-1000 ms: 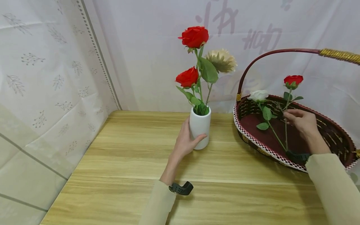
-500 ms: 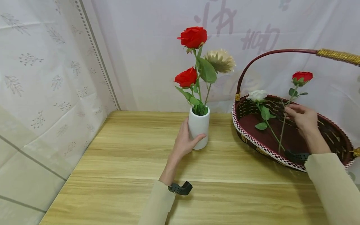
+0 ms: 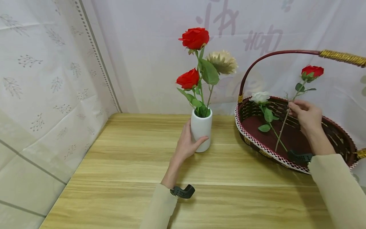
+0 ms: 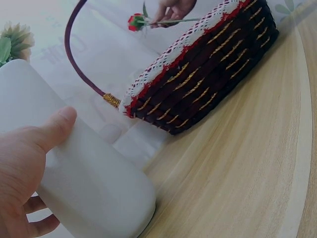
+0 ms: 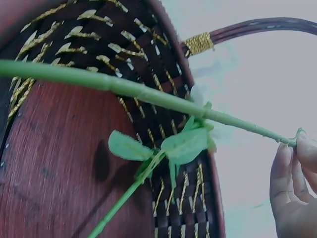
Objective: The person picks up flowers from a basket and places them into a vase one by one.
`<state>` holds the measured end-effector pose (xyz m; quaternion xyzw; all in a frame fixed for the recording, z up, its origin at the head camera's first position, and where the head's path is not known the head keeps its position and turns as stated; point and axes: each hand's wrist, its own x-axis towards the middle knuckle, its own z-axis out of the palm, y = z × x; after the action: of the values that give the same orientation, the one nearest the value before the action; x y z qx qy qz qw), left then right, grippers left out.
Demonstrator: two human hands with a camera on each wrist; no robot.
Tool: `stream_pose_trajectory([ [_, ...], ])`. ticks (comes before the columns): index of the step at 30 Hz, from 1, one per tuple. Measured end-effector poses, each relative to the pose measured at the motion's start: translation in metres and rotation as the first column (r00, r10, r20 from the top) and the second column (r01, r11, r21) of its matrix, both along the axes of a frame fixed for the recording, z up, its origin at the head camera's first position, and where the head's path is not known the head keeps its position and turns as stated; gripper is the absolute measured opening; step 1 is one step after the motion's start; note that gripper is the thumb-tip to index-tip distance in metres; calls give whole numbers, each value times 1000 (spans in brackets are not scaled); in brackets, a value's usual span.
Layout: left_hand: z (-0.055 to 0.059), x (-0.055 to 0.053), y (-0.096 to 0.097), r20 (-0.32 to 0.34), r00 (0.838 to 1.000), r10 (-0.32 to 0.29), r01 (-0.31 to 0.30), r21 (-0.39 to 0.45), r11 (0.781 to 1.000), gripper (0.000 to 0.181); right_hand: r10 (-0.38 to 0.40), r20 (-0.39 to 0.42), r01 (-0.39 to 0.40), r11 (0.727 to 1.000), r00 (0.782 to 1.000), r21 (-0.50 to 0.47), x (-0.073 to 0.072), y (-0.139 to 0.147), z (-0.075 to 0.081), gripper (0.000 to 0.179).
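Observation:
My left hand (image 3: 187, 141) grips a white vase (image 3: 201, 129) that stands upright on the table, fingers around its left side and thumb across the front. Two red roses (image 3: 195, 38) and a cream flower (image 3: 222, 62) rise out of the vase. Over the basket (image 3: 264, 152), my right hand (image 3: 310, 122) pinches the stem of another red rose (image 3: 312, 72), its bloom tilted up to the right. The lower stem (image 5: 148, 94) stretches across the right wrist view. Inside the basket a white rose (image 3: 260, 97) leans on the far left rim.
The basket's tall arched handle (image 3: 281, 52), partly wrapped in gold cord, rises behind the right hand. A wooden table (image 3: 128, 152) lies under everything. Printed curtains (image 3: 148, 47) hang along the back and left.
The red rose in my right hand has tilted, its bloom moving right and up and its stem end swinging left. My left hand stays on the vase.

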<state>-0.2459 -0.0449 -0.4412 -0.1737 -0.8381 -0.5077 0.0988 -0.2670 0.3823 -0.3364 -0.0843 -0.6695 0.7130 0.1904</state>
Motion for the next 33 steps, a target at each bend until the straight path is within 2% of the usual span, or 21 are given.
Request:
stream_pose_trajectory([
  [6,0,-2,1,-15,1000,-2,2,-1,1000,98,-27,-42,26,1000,999,-6,0,-7,11,8],
  [13,1,-1,1,-8,1000,0,0,-5,1000,98,-17,-126,7,997,992,-82,2,-19,21,9],
  [23,2,0,1,-5,1000,1,-1,-14,1000,99,-43,-212,23,995,976,-93,4,-33,31,9],
  [28,3,1,0,-3,1000,1,-1,-6,1000,99,-17,-298,-35,985,955,-169,6,-44,38,10],
  [33,2,1,0,3,1000,0,0,1,1000,98,29,-346,-111,969,938,-219,9,-55,43,9],
])
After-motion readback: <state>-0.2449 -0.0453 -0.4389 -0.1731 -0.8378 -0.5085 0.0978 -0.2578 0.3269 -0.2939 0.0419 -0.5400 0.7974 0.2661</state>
